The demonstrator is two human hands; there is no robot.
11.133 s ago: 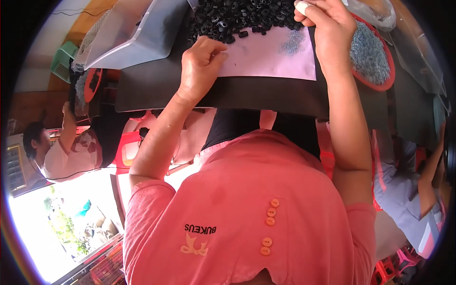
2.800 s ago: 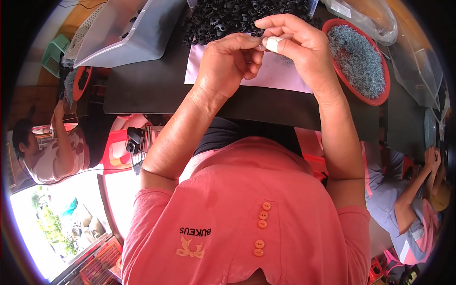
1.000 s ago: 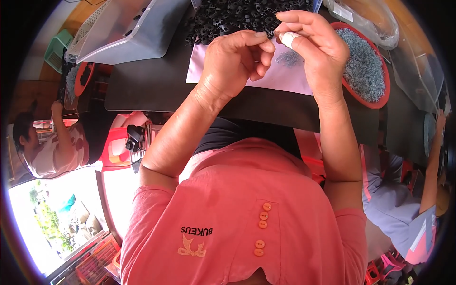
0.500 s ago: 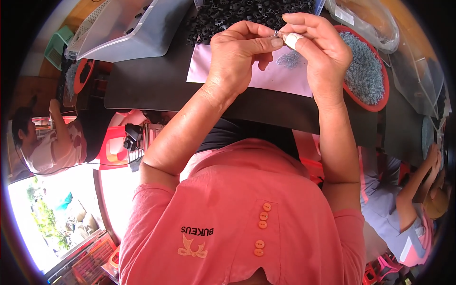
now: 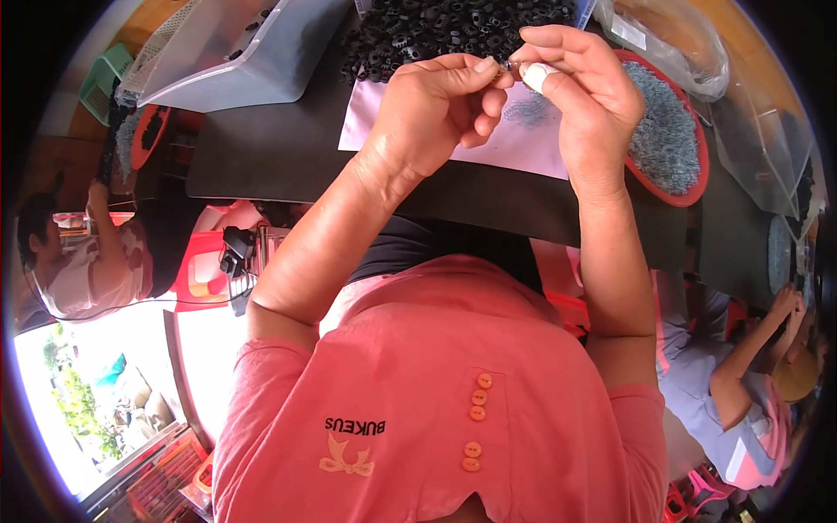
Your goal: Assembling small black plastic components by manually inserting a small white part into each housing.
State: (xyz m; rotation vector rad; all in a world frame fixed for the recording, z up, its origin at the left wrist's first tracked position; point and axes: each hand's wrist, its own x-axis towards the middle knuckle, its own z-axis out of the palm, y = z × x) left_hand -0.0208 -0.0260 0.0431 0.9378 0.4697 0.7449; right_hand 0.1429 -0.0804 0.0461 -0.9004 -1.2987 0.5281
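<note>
- Pinching a tiny piece (image 5: 506,64), dark and shiny, between the fingertips of left hand (image 5: 427,113) and right hand (image 5: 600,98), brought close together above the table; too small and too covered by fingers to tell its kind.
- Clamped on it from the left with thumb and curled fingers; from the right with thumb and forefinger, other fingers raised.
- Wearing a white covering (image 5: 537,77) on the right thumb.
- Directly beneath, on a pink sheet (image 5: 523,146): a loose scatter of small bluish bits (image 5: 526,111).
- Just beyond the hands, heaped at the far edge of the sheet: a pile of black parts (image 5: 436,35).
- Beside the right wrist: a red basin (image 5: 704,166), filled with bluish-grey pieces (image 5: 667,131), near a clear plastic bag (image 5: 684,48).
- Off to the left on the dark table (image 5: 253,166): a translucent bin (image 5: 279,74), with a few black bits inside.
- Farther left: a green basket (image 5: 103,91).
- Dressed in a pink shirt (image 5: 427,366) with orange buttons (image 5: 479,397).
- At the left rim, a seated co-worker (image 5: 105,270) with one arm lifted; at the right rim, another person (image 5: 715,375) in pale clothing, hands close together.
</note>
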